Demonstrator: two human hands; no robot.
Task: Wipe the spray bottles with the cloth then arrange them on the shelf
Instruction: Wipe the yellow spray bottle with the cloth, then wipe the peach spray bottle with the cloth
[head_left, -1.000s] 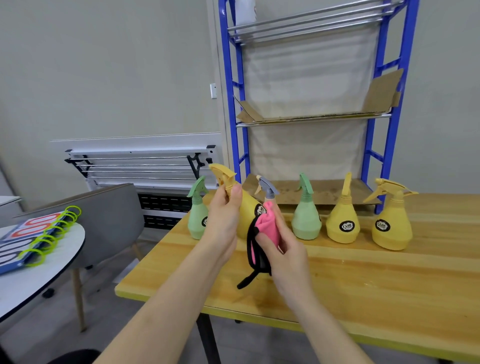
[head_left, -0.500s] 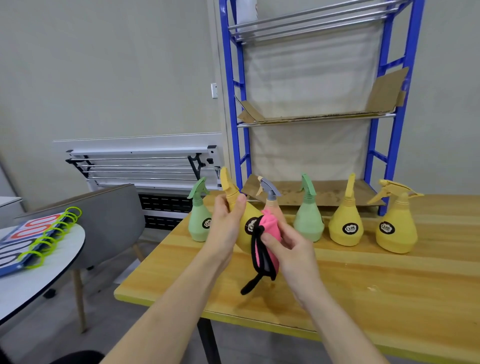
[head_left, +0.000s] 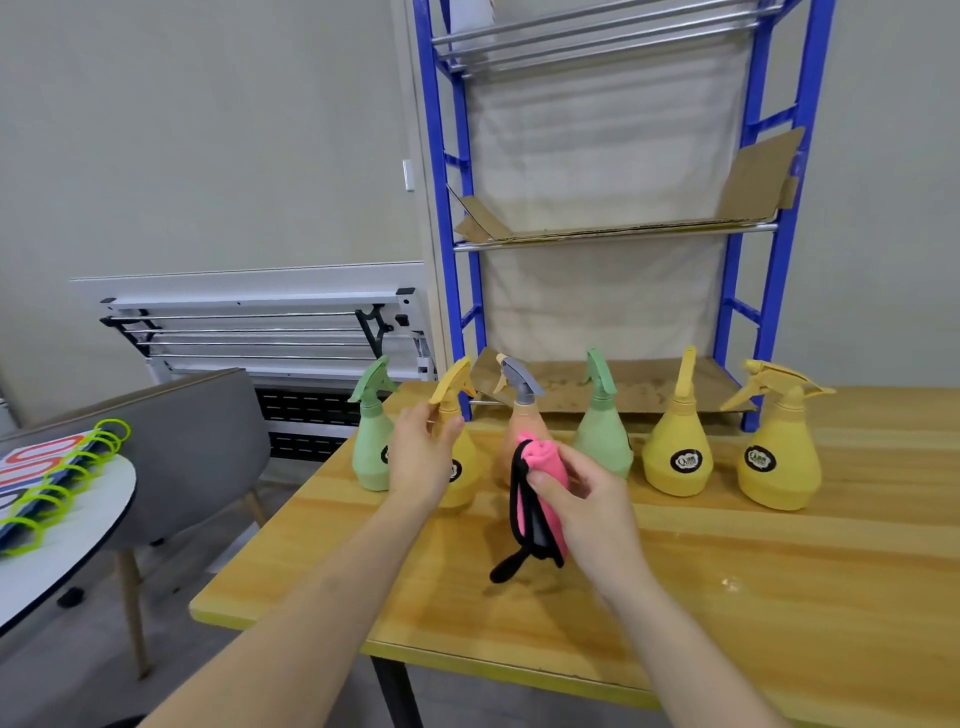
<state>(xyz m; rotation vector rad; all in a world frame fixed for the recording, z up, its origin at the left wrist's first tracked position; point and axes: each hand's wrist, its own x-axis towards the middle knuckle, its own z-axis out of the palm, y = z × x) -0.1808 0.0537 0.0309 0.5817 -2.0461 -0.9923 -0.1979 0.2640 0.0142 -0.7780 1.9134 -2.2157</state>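
Two bare forearms reach in from the bottom edge, with no sleeve, cuff or glove showing on either up to the frame's border. The left hand (head_left: 422, 460) and the right hand (head_left: 589, 506) carry no ring, watch, band or bracelet that can be made out. Fingernails look short and unpainted, though blur hides finer detail.

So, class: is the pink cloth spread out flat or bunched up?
Bunched up: the pink cloth is wadded in the right hand, its black edging dangling below.
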